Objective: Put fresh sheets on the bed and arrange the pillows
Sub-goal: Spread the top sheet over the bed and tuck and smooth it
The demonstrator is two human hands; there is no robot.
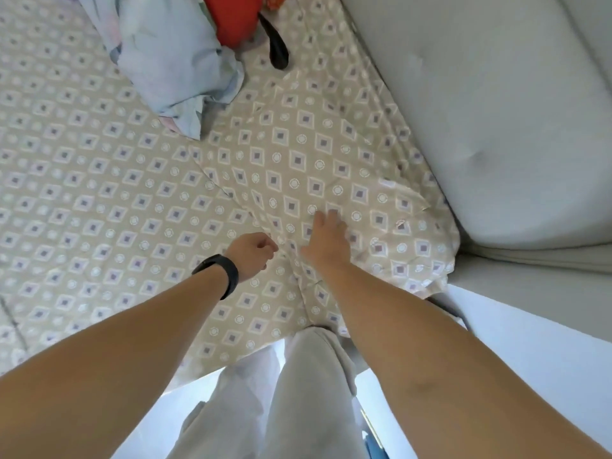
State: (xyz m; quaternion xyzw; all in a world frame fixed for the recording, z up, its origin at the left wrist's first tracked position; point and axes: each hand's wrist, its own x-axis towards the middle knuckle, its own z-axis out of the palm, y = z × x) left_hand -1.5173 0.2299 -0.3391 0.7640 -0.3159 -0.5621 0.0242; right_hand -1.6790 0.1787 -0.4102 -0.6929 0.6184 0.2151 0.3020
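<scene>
Patterned sheet (99, 180) spread over the bed, bunched in folds at the near right corner. Left hand (253, 255) curled, pinching a fold there; right hand (326, 240) flat, fingertips blurred. Far pale bedding (172, 61), red item (231, 18) cut off.

both arms outstretched, left hand (253, 255) curled, right hand (326, 241) flat

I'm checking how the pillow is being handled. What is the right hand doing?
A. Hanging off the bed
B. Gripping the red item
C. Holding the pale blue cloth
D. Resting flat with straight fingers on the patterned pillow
D: the right hand lies flat, fingers extended, on the patterned pillow.
</scene>
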